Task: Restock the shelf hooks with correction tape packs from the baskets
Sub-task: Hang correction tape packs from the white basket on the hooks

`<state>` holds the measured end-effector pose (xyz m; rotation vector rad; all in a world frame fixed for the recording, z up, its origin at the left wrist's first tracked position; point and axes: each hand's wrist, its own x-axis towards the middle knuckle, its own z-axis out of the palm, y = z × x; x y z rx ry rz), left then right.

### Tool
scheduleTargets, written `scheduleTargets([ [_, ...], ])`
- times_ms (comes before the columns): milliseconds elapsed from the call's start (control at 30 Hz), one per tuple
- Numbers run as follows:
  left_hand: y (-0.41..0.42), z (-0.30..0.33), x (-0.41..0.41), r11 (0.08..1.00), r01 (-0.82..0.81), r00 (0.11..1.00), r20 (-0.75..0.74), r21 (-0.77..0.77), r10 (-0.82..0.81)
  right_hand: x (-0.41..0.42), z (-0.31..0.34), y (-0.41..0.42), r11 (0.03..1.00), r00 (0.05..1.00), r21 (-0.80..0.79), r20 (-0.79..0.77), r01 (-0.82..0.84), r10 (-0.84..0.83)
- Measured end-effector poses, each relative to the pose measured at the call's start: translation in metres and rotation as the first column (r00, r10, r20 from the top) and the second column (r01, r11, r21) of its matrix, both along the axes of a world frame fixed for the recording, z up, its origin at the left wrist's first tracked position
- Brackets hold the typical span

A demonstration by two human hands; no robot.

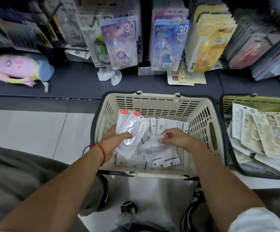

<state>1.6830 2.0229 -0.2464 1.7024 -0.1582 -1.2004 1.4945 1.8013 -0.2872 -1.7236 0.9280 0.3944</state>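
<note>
The left hand (114, 139) holds a few clear packs (130, 131) with red tops, lifted over the cream basket (201, 118). The right hand (176, 139) pinches one white pack (151, 144) from the pile inside. A second basket (224, 104) of packs sits to the right. Purple, blue and yellow packs (167, 44) hang on the shelf behind, beside a plush toy (18, 69).

The second basket (226, 104) is cut off at the right edge; upper hanging packs (27, 30) are blurred.
</note>
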Motion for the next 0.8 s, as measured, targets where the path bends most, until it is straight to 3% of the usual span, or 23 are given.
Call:
scheduleTargets([
  [200, -0.017, 0.037, -0.003, 0.982, -0.066, 0.985, 0.145, -0.179, 0.093, 0.009, 0.132, -0.029, 0.989, 0.972, -0.145, 0.236, 0.040, -0.005],
  [367, -0.039, 0.084, -0.023, 0.916, -0.052, 0.996, -0.085, -0.398, 0.020, 0.039, 0.204, -0.016, 0.962, 0.904, -0.246, 0.428, 0.120, -0.003],
  [467, -0.046, 0.117, -0.030, 0.857, 0.029, 0.995, -0.069, -0.514, -0.075, 0.056, 0.237, -0.010, 0.882, 0.894, -0.433, 0.447, 0.185, 0.032],
  [567, -0.058, 0.150, -0.029, 0.827, 0.040, 0.998, -0.009, -0.561, -0.055, 0.068, 0.264, -0.009, 0.768, 0.862, -0.574, 0.504, 0.284, 0.058],
  [733, -0.084, 0.211, -0.005, 0.787, -0.065, 0.993, 0.037, -0.613, 0.110, 0.077, 0.297, -0.015, 0.728, 0.682, -0.437, 0.729, 0.528, -0.058],
  [800, -0.093, 0.235, 0.010, 0.755, -0.046, 0.986, 0.094, -0.654, 0.141, 0.078, 0.305, -0.015, 0.775, 0.633, -0.320, 0.763, 0.545, -0.131],
])
